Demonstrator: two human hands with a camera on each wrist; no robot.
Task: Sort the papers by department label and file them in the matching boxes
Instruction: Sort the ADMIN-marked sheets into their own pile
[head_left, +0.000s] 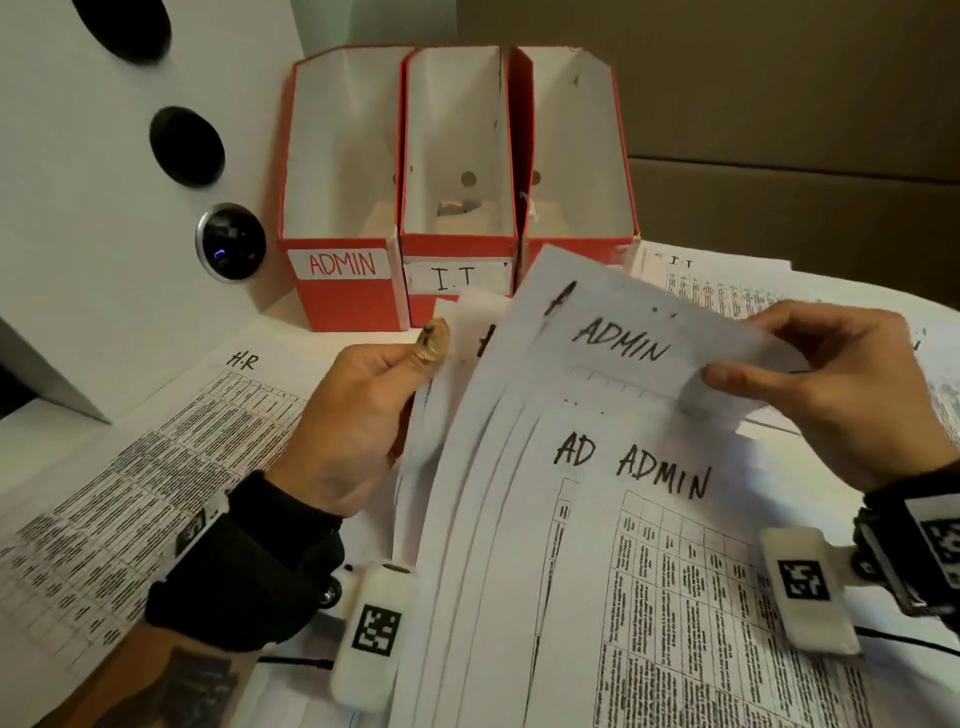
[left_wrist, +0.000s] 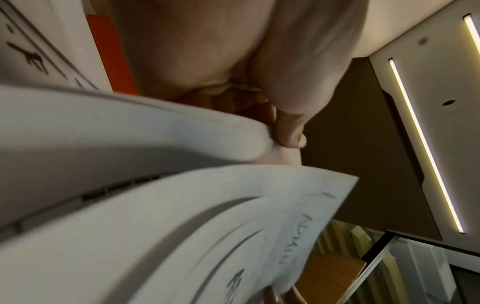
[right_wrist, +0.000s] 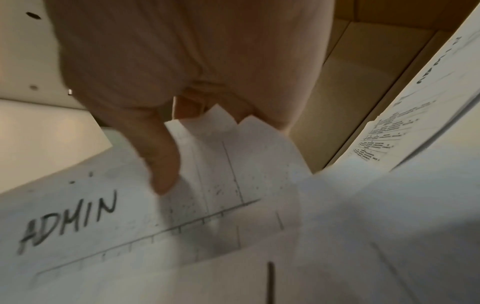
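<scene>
Behind the surface (head_left: 291, 322) stand three boxes; left hand (head_left: 358, 415) grips the stack (head_left: 467, 519), right hand (head_left: 852, 384) pinches an ADMIN sheet (head_left: 623, 332), seemingly single, which should be peeled off cleanly for the ADMIN box (head_left: 340, 291).

Head view above, facing down — wrist views close, sharing papers (head_left: 597, 519)

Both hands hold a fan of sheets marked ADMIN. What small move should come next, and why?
Probably square the sheets into one stack, then lift it toward the ADMIN box. The left hand and right hand hold them fanned, every readable label says ADMIN, and that box looks empty.
</scene>
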